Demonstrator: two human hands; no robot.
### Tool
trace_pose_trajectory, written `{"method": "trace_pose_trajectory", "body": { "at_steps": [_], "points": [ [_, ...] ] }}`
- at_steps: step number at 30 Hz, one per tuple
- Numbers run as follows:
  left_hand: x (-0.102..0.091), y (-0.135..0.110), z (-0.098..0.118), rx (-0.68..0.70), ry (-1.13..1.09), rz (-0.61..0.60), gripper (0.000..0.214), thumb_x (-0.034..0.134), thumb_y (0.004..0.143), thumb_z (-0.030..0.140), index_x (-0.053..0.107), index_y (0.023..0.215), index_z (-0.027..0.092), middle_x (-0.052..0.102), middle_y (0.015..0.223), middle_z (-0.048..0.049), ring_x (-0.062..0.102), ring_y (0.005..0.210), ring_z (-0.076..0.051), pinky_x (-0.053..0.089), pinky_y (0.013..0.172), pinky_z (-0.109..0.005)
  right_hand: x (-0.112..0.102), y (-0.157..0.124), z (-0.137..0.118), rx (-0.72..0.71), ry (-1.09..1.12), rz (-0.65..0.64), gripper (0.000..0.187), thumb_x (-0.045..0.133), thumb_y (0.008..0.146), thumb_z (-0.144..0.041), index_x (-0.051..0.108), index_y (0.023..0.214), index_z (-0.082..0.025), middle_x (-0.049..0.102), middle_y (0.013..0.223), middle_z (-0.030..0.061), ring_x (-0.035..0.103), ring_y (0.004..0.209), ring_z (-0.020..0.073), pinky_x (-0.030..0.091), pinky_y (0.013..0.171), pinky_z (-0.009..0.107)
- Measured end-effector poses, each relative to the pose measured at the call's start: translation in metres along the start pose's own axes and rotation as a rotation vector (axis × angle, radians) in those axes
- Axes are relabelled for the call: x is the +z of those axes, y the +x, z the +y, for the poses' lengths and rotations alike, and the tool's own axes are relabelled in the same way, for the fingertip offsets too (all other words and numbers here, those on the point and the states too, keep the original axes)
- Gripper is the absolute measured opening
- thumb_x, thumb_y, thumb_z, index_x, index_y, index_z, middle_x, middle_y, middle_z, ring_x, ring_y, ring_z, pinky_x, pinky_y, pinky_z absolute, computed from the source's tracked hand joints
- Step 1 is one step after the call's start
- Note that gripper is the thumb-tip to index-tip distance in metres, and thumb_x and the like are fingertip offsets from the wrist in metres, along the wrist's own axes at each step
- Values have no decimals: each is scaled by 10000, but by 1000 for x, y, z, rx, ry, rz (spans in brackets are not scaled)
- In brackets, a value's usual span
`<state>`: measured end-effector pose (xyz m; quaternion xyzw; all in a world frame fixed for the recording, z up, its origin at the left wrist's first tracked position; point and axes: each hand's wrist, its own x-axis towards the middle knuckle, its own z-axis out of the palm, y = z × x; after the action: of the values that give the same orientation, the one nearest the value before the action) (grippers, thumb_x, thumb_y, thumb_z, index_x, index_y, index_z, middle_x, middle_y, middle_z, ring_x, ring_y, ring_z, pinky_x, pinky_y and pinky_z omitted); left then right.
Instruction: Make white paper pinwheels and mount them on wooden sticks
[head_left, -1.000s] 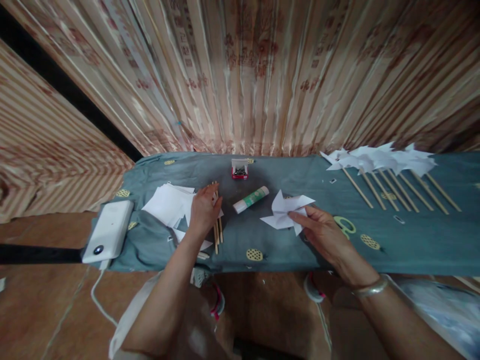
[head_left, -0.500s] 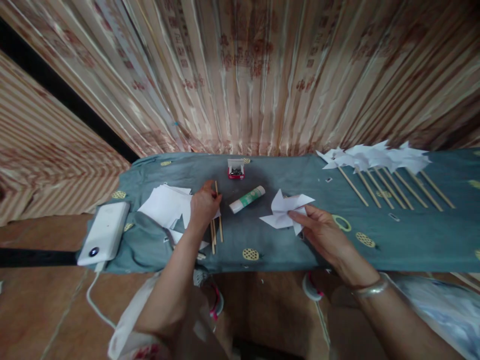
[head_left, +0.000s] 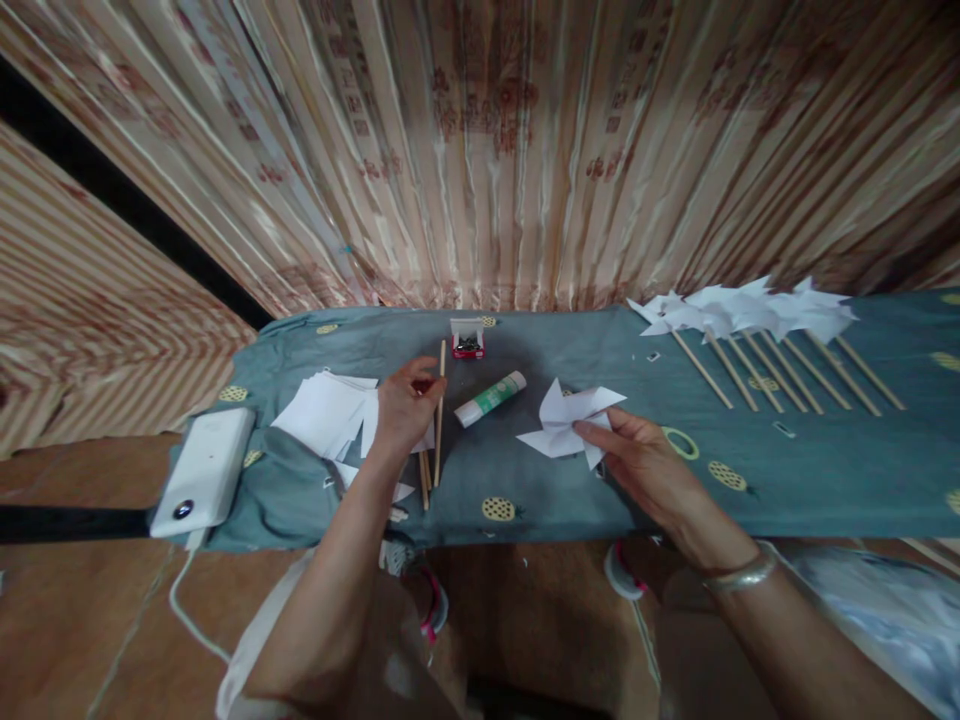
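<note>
My left hand [head_left: 409,408] pinches a thin wooden stick [head_left: 440,430], which it holds nearly upright in the view. Below that hand lie more wooden sticks [head_left: 424,482], partly hidden by it. A white paper pinwheel [head_left: 568,420] is gripped at its right side between the thumb and fingers of my right hand [head_left: 637,455]. Between the two hands lies a glue stick [head_left: 490,399] with a green label. Behind it stands a small open red box [head_left: 468,342] with small dark metal pieces inside. White paper sheets [head_left: 324,412] are stacked left of my left hand.
Several pinwheels [head_left: 750,312] on wooden sticks lie in a row at the back right. A pale green scissors handle [head_left: 681,443] shows beside my right hand. A white power bank [head_left: 204,468] with a cable rests on the cloth-covered table's [head_left: 547,510] left end. Behind hangs a curtain [head_left: 487,200].
My left hand has shifted slightly, raising the wooden stick away from the other sticks. The pinwheel in my right hand stays almost where it was.
</note>
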<state>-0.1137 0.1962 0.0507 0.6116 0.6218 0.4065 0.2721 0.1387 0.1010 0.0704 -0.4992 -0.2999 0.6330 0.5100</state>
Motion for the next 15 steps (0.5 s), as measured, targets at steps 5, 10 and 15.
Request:
{"method": "trace_pose_trajectory", "body": {
  "at_steps": [5,10,15],
  "points": [
    [0,-26,24,-31,-402,-85,273,684,683,348,735,863,148,723,767,-32,629,699,-157,494,675,-269,2,-13,-5,-106,-102,-44,254,851,613,-373,765,816,-248,773,823,12,688,716,171,550,714,282],
    [11,-65,38,-285,-729,-407,305,781,641,376,765,855,159,717,772,-38,623,655,-142,498,706,-291,9,-36,-12,-235,-264,-216,137,820,681,-323,779,785,-243,749,903,28,672,777,165,545,698,257],
    [28,-88,46,-457,-864,-666,345,835,590,425,783,794,151,667,659,-23,541,589,-106,396,590,-231,10,-40,-8,-341,-354,-281,35,755,765,-273,759,770,-238,718,806,13,658,767,149,535,710,246]
  ]
}}
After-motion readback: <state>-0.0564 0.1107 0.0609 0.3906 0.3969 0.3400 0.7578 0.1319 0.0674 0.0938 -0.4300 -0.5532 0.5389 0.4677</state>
